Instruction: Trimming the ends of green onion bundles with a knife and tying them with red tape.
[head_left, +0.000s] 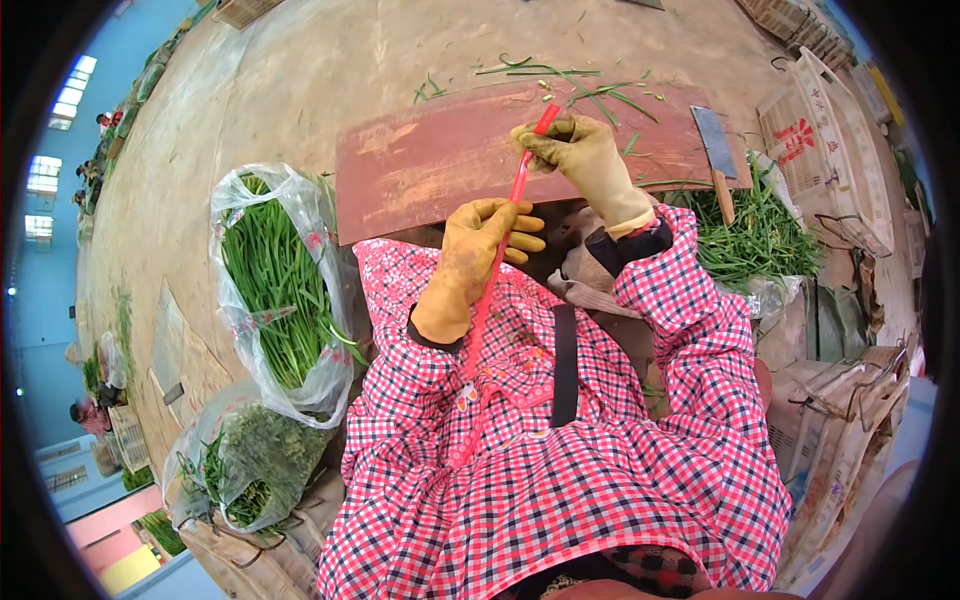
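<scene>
A long red plastic strip (518, 180) runs slantwise between my hands, its lower part trailing over my checked apron smock (570, 480). In a yellow rubber glove, my left hand (480, 251) pinches the strip between thumb and forefinger, the other fingers spread. My gloved right hand (581, 154) grips it near its upper end. Both hands are over the near side of a worn reddish wooden board (427, 165). Cut green stalks (615, 97) and small trimmings lie at its far side. A cleaver (714, 146) rests on the board's right end, its wooden handle sticking out past the edge.
On my left stands a clear plastic bag of green garlic chives (277, 277), with another bag of greens (259, 457) below it. Loose green leaves (757, 232) are heaped at the right. Plastic crates (832, 150) stand farther right. Other people are small at the far left.
</scene>
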